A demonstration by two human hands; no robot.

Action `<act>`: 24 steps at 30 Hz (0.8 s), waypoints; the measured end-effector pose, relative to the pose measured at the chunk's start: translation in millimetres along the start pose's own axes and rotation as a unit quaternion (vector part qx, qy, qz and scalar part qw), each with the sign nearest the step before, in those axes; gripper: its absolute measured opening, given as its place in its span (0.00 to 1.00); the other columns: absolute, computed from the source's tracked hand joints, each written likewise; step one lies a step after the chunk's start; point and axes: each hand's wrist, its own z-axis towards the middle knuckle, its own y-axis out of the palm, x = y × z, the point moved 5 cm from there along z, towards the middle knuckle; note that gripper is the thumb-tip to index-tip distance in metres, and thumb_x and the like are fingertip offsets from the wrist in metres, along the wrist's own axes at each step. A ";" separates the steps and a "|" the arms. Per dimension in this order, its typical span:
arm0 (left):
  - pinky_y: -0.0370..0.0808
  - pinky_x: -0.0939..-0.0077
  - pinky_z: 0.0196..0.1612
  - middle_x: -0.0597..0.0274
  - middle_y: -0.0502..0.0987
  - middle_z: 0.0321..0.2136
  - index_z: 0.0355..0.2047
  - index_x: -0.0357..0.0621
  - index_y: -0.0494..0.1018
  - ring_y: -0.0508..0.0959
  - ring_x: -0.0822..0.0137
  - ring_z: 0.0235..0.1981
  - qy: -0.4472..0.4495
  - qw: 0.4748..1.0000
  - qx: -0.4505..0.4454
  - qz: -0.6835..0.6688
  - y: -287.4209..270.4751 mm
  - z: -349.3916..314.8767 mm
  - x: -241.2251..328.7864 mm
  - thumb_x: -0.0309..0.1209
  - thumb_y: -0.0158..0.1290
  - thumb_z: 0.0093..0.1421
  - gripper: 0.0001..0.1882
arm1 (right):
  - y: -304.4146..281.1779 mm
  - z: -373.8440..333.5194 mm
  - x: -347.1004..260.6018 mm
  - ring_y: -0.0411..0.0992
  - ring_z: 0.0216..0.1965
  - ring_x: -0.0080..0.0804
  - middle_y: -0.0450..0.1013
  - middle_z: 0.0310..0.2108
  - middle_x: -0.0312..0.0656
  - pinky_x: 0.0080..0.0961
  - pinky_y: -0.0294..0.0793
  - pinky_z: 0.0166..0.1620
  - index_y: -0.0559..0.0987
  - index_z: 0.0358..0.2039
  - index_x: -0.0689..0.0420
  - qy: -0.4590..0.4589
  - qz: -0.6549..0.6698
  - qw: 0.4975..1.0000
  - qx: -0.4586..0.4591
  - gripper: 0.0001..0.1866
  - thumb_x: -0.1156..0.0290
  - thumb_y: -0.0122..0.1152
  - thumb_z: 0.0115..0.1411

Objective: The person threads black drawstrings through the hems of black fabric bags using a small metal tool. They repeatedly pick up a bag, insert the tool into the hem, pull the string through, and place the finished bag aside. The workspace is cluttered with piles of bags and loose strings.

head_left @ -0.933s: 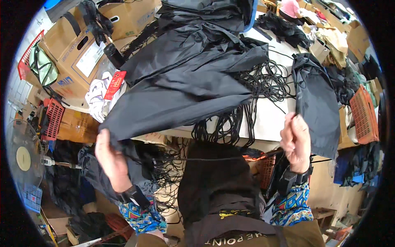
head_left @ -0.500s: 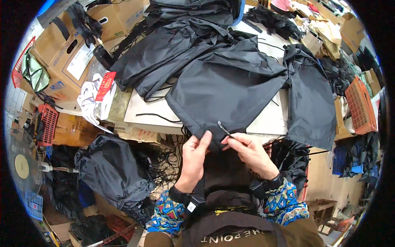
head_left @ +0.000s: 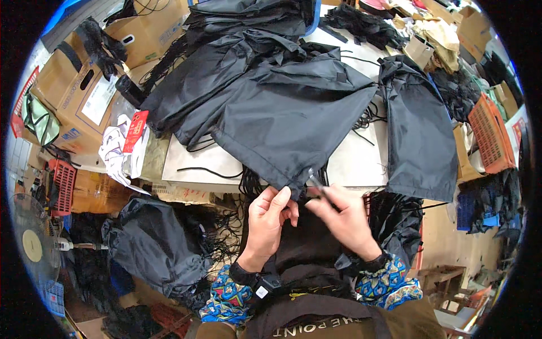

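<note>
A black fabric bag [head_left: 288, 124] lies spread over the front of the table, one hemmed corner hanging toward me. My left hand [head_left: 264, 226] pinches that corner between thumb and fingers. Just right of it, my right hand [head_left: 345, 219] is closed around a slim dark tool with a silvery tip [head_left: 314, 179]. Motion smears this hand and the tool, so its exact kind is unclear. The tip sits at the bag's edge, but whether it touches the cloth I cannot tell.
More black bags [head_left: 243, 62] pile up behind, and another bag [head_left: 420, 130] hangs over the table's right side. Black cords [head_left: 209, 172] lie on the white tabletop [head_left: 361, 164]. Left are cardboard boxes [head_left: 73, 101], a fan [head_left: 32, 246] and a hanging black bag [head_left: 155, 243]; right, an orange crate [head_left: 492, 133].
My right hand and the tool have shifted slightly right and blurred. The left hand keeps its pinch on the corner, its fingers now curled below. The whole view has shifted a little.
</note>
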 end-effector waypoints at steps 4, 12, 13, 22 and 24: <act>0.70 0.82 0.24 0.65 0.73 0.26 0.34 0.39 0.71 0.72 0.77 0.23 0.119 0.963 0.022 0.239 0.7 -3.0 8.3 0.28 0.50 0.62 0.05 | 11.9 1.3 6.4 0.66 0.23 0.28 0.66 0.21 0.40 0.24 0.64 0.26 0.77 0.33 0.64 -0.032 -0.016 0.999 0.015 0.06 0.79 0.61 0.53; 0.74 0.81 0.21 0.60 0.75 0.29 0.33 0.37 0.71 0.77 0.71 0.26 0.019 0.999 0.030 -0.007 5.4 -2.2 7.4 0.31 0.49 0.64 0.09 | 1.7 4.0 -3.7 0.70 0.26 0.46 0.68 0.26 0.47 0.34 0.69 0.30 0.75 0.38 0.63 -0.035 -0.042 0.998 0.036 0.09 0.74 0.54 0.59; 0.75 0.81 0.21 0.59 0.76 0.29 0.33 0.38 0.71 0.78 0.70 0.26 0.003 0.998 0.028 -0.049 3.9 -0.6 5.4 0.32 0.49 0.64 0.09 | -0.4 1.2 -5.0 0.71 0.28 0.47 0.69 0.27 0.48 0.35 0.70 0.31 0.75 0.39 0.64 -0.010 -0.026 1.000 0.014 0.09 0.73 0.53 0.60; 0.72 0.82 0.19 0.62 0.76 0.25 0.31 0.40 0.70 0.77 0.72 0.23 0.033 0.997 0.044 -0.058 4.8 2.9 4.1 0.31 0.53 0.61 0.08 | 2.7 -21.8 -9.5 0.72 0.25 0.49 0.71 0.24 0.50 0.38 0.70 0.27 0.73 0.33 0.62 -0.032 -0.120 0.991 -0.041 0.05 0.73 0.53 0.60; 0.72 0.82 0.20 0.63 0.75 0.25 0.30 0.39 0.70 0.76 0.73 0.23 0.056 0.997 0.048 -0.038 5.0 1.1 4.6 0.30 0.54 0.61 0.07 | 4.3 -21.3 -11.3 0.71 0.24 0.49 0.70 0.22 0.49 0.38 0.69 0.26 0.72 0.30 0.61 -0.033 -0.122 0.991 -0.047 0.05 0.73 0.52 0.61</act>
